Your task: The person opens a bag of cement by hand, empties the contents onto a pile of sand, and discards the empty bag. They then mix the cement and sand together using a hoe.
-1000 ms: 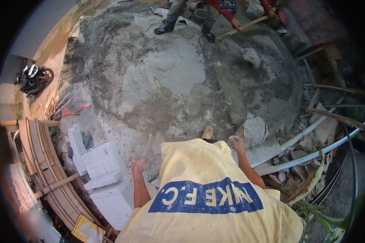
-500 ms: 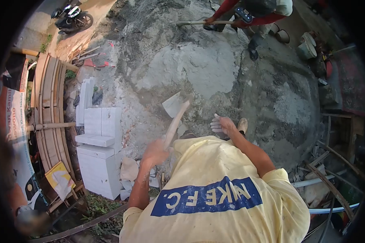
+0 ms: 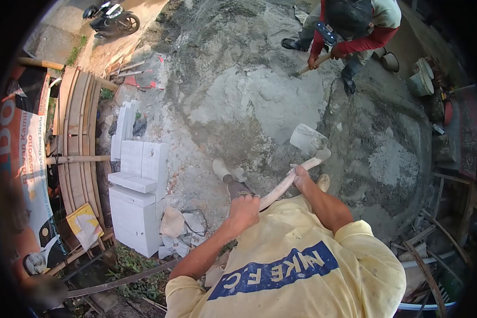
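Note:
I hold a hoe with both hands; its pale wooden handle [image 3: 278,189] slants up to the right across the front of my body. My left hand [image 3: 244,211] is wrapped round the handle's lower end. Closer to the blade, my right hand [image 3: 301,177] grips the same handle. The flat grey hoe blade [image 3: 308,139] is over the wet grey mortar [image 3: 249,95], at its near edge. My boot [image 3: 221,168] stands left of the handle, and the other boot [image 3: 323,183] shows beside my right hand.
Ahead on the right, a co-worker [image 3: 350,32] bends over a long-handled tool [image 3: 314,65] at the mortar. White blocks [image 3: 135,212] are stacked on the left by wooden planks [image 3: 71,153]. Buckets [image 3: 421,82] stand far right; a motorcycle [image 3: 114,22] is parked far left.
My right hand, open and off the handle before, now grips it. The hoe blade has swung to the right, my left hand with it. The co-worker's tool has come down onto the mortar.

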Motion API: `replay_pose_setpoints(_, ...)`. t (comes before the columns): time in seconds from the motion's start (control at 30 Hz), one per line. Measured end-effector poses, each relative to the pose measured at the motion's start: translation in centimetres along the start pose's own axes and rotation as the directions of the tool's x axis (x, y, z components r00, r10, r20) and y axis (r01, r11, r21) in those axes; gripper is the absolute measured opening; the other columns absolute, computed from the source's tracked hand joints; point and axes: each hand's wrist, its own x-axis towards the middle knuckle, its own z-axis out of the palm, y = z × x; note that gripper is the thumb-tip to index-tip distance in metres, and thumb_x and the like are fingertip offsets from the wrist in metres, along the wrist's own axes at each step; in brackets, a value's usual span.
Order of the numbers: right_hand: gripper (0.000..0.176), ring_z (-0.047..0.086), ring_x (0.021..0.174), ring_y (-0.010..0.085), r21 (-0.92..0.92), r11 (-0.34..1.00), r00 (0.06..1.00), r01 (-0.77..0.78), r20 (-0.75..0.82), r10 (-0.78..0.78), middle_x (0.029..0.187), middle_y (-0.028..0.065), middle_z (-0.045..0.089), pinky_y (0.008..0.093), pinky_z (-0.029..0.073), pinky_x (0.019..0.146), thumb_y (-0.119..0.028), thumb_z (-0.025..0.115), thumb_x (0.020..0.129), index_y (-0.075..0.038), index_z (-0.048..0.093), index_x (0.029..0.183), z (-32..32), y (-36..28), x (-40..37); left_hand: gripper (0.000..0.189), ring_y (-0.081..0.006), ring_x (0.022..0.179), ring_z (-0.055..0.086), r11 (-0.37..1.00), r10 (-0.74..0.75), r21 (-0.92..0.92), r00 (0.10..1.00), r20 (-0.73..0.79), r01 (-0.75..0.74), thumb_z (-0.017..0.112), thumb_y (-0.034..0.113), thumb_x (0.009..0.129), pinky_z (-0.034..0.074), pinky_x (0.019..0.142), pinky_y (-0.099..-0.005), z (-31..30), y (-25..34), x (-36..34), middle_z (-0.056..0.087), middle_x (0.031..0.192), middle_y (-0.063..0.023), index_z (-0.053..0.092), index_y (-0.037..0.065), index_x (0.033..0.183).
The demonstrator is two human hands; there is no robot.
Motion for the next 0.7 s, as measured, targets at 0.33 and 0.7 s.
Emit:
replay_pose_setpoints(0.33, 0.009, 0.046, 0.046, 0.0176, 0.361, 0.8, 0.873, 0.48, -0.284, -0.396, 0.057, 0.0027, 0.046, 0.0315, 0.042, 0.043, -0.012, 0.059, 0.076, -0.009, 0.051, 0.075, 18.9, -1.1, 10.8, 0.01, -0.0265, 0.065, 0.063, 0.811, 0.582, 0.228, 0.781, -0.225, -0.538, 0.06, 0.006, 0.067, 0.049, 0.056, -0.0373, -0.3, -20.0, 25.0, 0.061, 0.071, -0.0127, 0.061, 0.005, 0.077)
replay_pose_setpoints(0.7, 0.009, 0.045, 0.042, 0.0187, 0.388, 0.851, 0.934, 0.355, -0.195, -0.3, 0.052, 0.0032, 0.044, 0.0318, 0.041, 0.04, -0.01, 0.054, 0.075, -0.007, 0.048, 0.069, 33.5, 5.4, 19.1, 0.007, -0.0267, 0.068, 0.064, 0.835, 0.512, 0.353, 0.831, -0.22, -0.421, 0.057, 0.006, 0.07, 0.05, 0.057, -0.0361, -6.2, -34.6, 28.2, 0.061, 0.073, -0.0125, 0.063, 0.006, 0.075)
